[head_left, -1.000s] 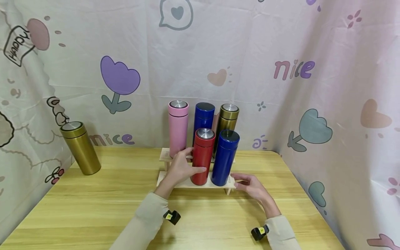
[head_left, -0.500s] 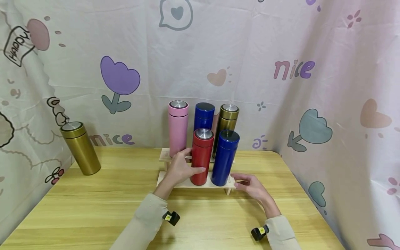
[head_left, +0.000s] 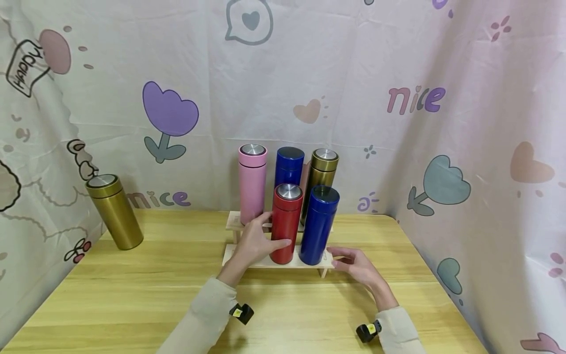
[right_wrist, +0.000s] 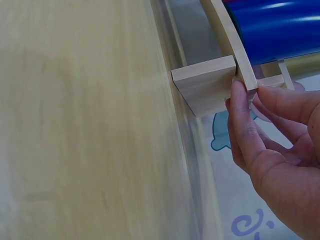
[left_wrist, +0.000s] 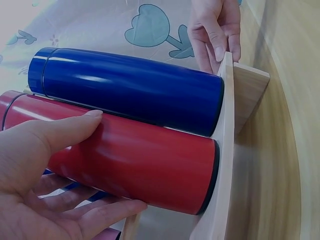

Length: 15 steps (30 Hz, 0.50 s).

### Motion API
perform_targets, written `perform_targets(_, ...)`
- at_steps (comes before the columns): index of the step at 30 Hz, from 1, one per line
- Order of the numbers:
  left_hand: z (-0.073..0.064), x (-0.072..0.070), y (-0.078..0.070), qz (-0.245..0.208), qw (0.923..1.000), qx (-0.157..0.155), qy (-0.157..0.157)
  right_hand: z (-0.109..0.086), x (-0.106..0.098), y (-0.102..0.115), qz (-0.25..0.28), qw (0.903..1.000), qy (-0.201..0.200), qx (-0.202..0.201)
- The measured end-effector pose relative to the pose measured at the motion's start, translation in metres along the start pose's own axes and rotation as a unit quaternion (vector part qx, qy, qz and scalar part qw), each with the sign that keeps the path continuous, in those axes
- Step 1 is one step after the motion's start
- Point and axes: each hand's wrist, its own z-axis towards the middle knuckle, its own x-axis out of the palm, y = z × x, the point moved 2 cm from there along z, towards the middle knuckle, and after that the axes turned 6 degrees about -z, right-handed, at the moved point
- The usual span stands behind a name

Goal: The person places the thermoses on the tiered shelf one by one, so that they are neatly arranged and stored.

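Note:
A red thermos bottle [head_left: 285, 228] stands upright on the lower step of a two-tier wooden stand [head_left: 261, 262]. My left hand [head_left: 256, 241] holds it, the thumb across the front and the fingers around its left and back side. To its right on the same step is a blue thermos bottle [head_left: 317, 228], with a narrow gap between the two. My right hand [right_wrist: 275, 135] pinches the right end of the lower step between thumb and fingers. Behind, the upper step carries a pink thermos bottle [head_left: 252, 189], another blue thermos bottle [head_left: 289, 169] and a dark gold thermos bottle [head_left: 322, 172], both partly hidden.
Far to the left, a gold thermos bottle [head_left: 117, 216] stands alone on the wooden table [head_left: 177, 280]. A printed curtain [head_left: 247, 88] hangs behind the table and along its sides.
The red thermos bottle and my left hand have shifted very slightly left since a second ago. My right hand keeps its place on the stand.

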Motion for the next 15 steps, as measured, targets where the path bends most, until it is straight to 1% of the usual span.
perform_targets(4,-0.002,0.0002,0.0013,-0.003,1.0,0.0,0.0,-0.0006,0.002,-0.0013,0.001,1.0,-0.004,0.002)
perform_targets(5,-0.0027,0.0005,0.0023,-0.006,1.0,0.0,-0.001,-0.0006,0.0027,-0.0017,-0.001,1.0,-0.001,-0.002)
perform_targets(10,-0.0056,0.0025,0.0071,-0.013,0.9998,0.012,0.0,-0.0021,0.0051,-0.0017,-0.005,1.0,0.004,-0.003)
perform_targets(12,-0.0054,0.003,0.0066,-0.016,0.9997,0.017,-0.001,-0.0024,0.0044,-0.0004,-0.006,1.0,0.002,0.0)
perform_targets(15,-0.0029,0.0027,0.0031,-0.023,0.9995,0.021,-0.003,-0.0011,0.0012,0.0028,-0.008,1.0,0.0,-0.005)
